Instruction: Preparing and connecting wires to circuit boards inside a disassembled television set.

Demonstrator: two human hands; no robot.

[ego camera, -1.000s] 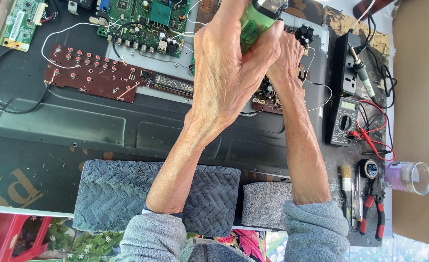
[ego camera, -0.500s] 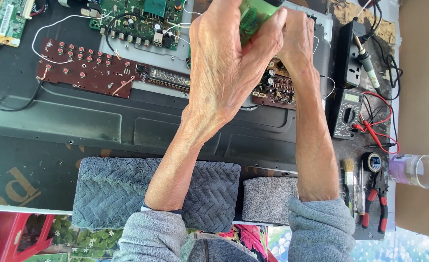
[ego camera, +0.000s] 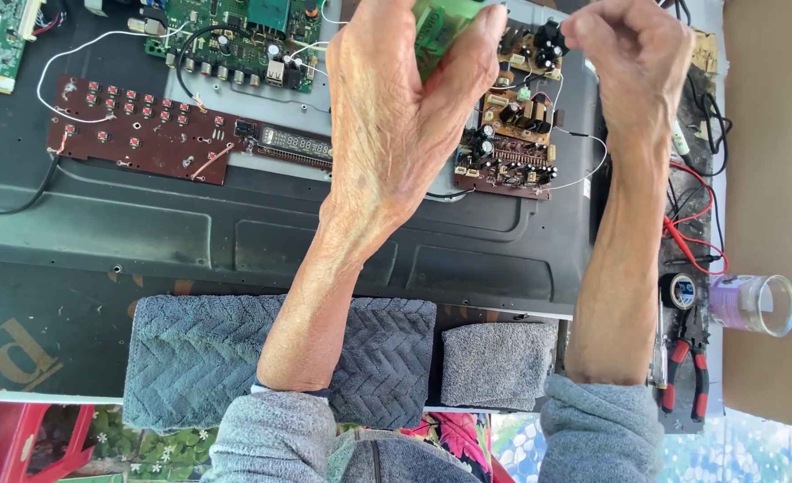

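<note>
Fingers of the left hand point(ego camera: 396, 125) are curling around a small green object point(ego camera: 441, 27) at the twelve o'clock edge of the view, so that grip is closing on it; only part of the object is showing above the fingertips. The right hand point(ego camera: 633, 58) is sitting at about one o'clock, its fingers pinching tightly together, but whether anything is lying between them I cannot tell. A thin white wire point(ego camera: 584, 165) is looping just below it, beside a brown circuit board point(ego camera: 508, 134) that is lying under and between both hands. At ten o'clock a long reddish-brown button board point(ego camera: 145, 134) is resting on the dark plastic back panel point(ego camera: 235, 241), and a green circuit board point(ego camera: 235, 36) is lying at eleven o'clock above it. Both forearms are crossing folded grey towels point(ego camera: 190, 358) at six o'clock. Along the three o'clock side of the surface, red test leads point(ego camera: 696, 237) are trailing, a clear cup point(ego camera: 758, 304) is lying on its side, and red-handled pliers point(ego camera: 687, 367) are resting near four o'clock.
</note>
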